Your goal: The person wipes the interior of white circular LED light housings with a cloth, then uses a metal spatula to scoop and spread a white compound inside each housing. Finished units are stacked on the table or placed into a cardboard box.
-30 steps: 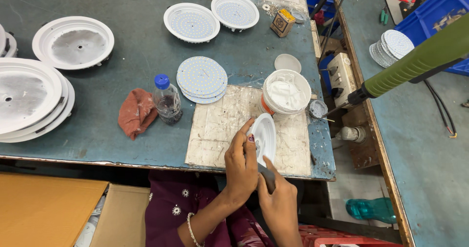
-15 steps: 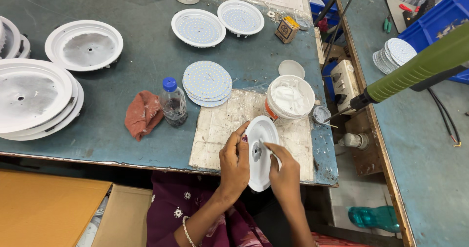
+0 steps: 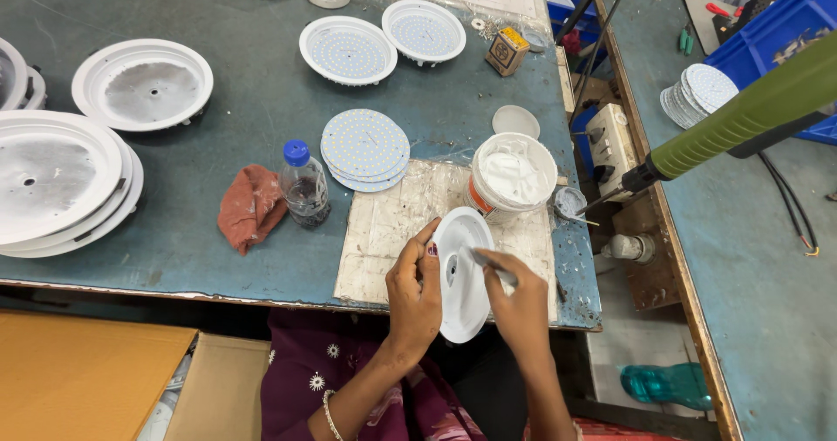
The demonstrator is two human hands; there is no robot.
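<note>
My left hand (image 3: 413, 297) grips the left rim of a round white lamp housing (image 3: 460, 295), held tilted over the table's front edge. My right hand (image 3: 520, 300) holds a thin tool (image 3: 491, 265) whose tip rests inside the housing's dish. Just behind the hands stands an open white tub of white paste (image 3: 512, 176) on a stained white board (image 3: 397, 223). A stack of round white LED discs (image 3: 364, 148) lies at the board's far left corner.
A small plastic bottle with a blue cap (image 3: 304, 185) and a reddish rag (image 3: 251, 206) lie left of the board. Large white housings (image 3: 52, 182) are stacked at far left; two fitted lamps (image 3: 347, 50) sit at the back. A green tool (image 3: 738, 118) hangs at right.
The housing has turned from nearly edge-on to dish facing up, and it came nearer to me. My right hand rose from under it and put the tool inside the dish.
</note>
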